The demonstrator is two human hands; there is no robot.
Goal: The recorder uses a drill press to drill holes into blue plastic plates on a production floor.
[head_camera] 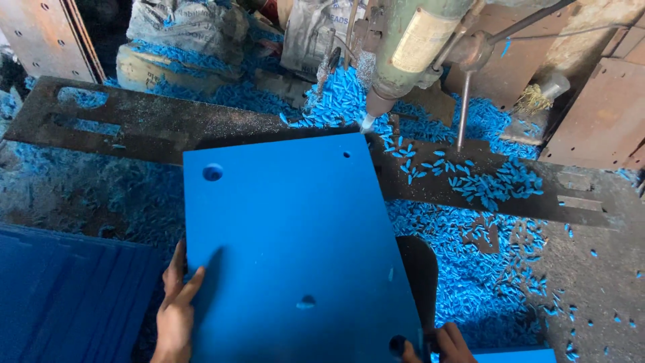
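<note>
Blue plastic shavings [470,269] lay thick over the dark, gritty counter [591,269], heaped deepest behind and to the right of the drill press [410,47]. A long dark metal bar [134,124] with slots crossed the counter from left to right, dusted with pale filings. Grey sacks [188,23] and rusty steel plates [605,114] crowded the back of the workshop.

On the bar rested a large blue plastic sheet [289,249], flat, with a few round holes in it; its far right corner sat just under the drill bit [367,122]. The left hand [176,302] gripped the sheet's left edge, thumb spread on top. The right hand [447,343] was cut off by the bottom of the frame; it seemed to clasp the sheet's near right corner, though the fingers could hardly be made out. A stack of similar blue sheets [67,289] lay at the left, partly in shadow. Whether the bit touched the sheet could not be told.
</note>
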